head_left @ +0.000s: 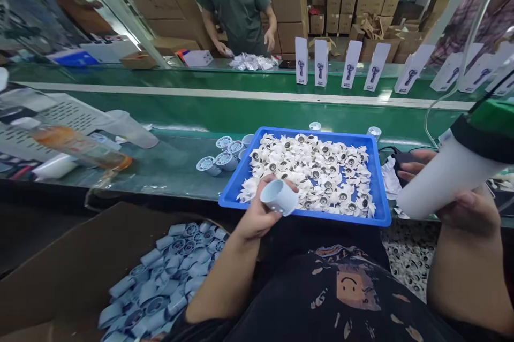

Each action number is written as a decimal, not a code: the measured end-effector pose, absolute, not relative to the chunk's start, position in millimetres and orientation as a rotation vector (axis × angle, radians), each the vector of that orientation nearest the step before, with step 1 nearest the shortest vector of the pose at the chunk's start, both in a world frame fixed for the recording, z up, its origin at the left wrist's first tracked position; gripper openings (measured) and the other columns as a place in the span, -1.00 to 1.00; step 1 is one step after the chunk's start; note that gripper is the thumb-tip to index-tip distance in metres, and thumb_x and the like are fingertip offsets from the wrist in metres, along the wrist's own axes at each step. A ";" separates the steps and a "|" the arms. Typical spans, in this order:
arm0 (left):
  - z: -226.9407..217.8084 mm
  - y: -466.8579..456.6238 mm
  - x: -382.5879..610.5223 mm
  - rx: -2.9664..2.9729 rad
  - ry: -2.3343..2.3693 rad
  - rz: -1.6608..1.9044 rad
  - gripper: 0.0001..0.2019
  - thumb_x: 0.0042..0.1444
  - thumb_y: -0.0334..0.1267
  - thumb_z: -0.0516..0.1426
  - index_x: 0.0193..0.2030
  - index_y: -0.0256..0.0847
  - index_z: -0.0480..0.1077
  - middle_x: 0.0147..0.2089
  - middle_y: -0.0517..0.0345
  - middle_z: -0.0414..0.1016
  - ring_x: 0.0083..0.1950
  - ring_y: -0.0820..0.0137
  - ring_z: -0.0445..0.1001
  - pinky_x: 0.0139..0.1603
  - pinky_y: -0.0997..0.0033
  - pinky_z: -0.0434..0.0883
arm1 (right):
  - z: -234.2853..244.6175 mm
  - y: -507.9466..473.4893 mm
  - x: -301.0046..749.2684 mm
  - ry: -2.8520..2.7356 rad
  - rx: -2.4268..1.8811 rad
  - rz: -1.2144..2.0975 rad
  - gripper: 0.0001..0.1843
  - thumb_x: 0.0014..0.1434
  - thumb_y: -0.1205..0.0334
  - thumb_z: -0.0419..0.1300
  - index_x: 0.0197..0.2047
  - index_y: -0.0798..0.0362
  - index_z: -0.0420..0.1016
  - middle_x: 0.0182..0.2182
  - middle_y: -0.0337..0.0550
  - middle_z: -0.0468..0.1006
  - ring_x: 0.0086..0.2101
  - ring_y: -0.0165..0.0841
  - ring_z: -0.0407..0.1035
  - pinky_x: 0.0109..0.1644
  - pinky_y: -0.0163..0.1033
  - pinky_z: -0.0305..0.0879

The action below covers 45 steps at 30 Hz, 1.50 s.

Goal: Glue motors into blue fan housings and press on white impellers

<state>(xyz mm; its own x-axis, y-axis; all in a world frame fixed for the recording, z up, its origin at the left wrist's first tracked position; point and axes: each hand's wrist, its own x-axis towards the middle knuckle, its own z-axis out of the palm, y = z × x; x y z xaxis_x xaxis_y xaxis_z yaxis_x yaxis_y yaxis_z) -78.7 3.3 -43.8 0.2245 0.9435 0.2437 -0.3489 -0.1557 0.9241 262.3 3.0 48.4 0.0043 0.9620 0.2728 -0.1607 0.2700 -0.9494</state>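
Observation:
My left hand (261, 213) is closed around a light blue plastic cup-shaped part (280, 197), its open end tilted toward me, in front of the blue tray (384, 192). Many small white finned parts (309, 165), with dark round centres, fill that tray. At the right, my right hand (469, 211) is wrapped round a white cylinder (441, 173) with a black band and green top, which slants downward to the left. Its lower end is near the tray's right side. Several more blue cup-shaped parts (227, 160) stand left of the tray.
A cardboard box (80, 267) full of blue cup parts is at lower left. A bottle of orange liquid (80, 146) lies on the bench. White printed boxes (321, 63) line the green conveyor (225, 104). Across it stands a person (241, 10) by small bagged items (255, 62).

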 end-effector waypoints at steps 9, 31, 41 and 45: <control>-15.9 -5.0 -16.1 2.157 0.783 0.961 -0.54 -0.01 -0.15 0.34 0.04 -0.11 0.37 -0.01 0.00 0.56 0.00 0.17 0.53 0.07 0.18 0.42 | 80.9 5.3 193.1 -1.236 -0.405 1.434 -0.43 -0.08 0.13 0.44 0.02 -0.19 0.40 0.01 -0.30 0.54 -0.10 -0.20 0.54 -0.02 -0.02 0.52; -4.5 -11.2 15.7 2.246 0.860 1.096 -0.72 0.01 -0.07 0.27 -0.25 -0.20 0.38 -0.35 0.13 0.50 -0.33 0.30 0.48 -0.34 0.34 0.41 | 69.5 2.4 173.2 -1.295 -0.668 1.184 -0.61 -0.05 -0.10 0.32 -0.23 -0.03 0.49 -0.27 -0.21 0.50 -0.30 -0.24 0.46 -0.28 -0.16 0.52; 2.9 -7.7 11.2 2.138 0.870 0.801 -0.59 -0.02 -0.05 0.32 -0.07 -0.18 0.41 -0.23 0.10 0.57 -0.27 0.24 0.53 -0.30 0.32 0.43 | 77.0 4.7 171.1 -1.243 -0.681 1.124 -0.73 0.02 0.00 0.30 -0.27 -0.03 0.46 -0.30 -0.25 0.48 -0.36 -0.32 0.46 -0.29 -0.20 0.46; -7.5 14.3 -18.3 2.141 1.103 0.709 -0.41 -0.04 -0.01 0.32 0.13 -0.12 0.37 0.03 0.00 0.57 0.00 0.10 0.55 -0.03 0.14 0.48 | 78.6 7.5 193.2 -1.191 -0.840 0.999 -0.70 -0.12 0.07 0.38 -0.30 -0.06 0.47 -0.32 -0.27 0.50 -0.38 -0.32 0.44 -0.30 -0.17 0.49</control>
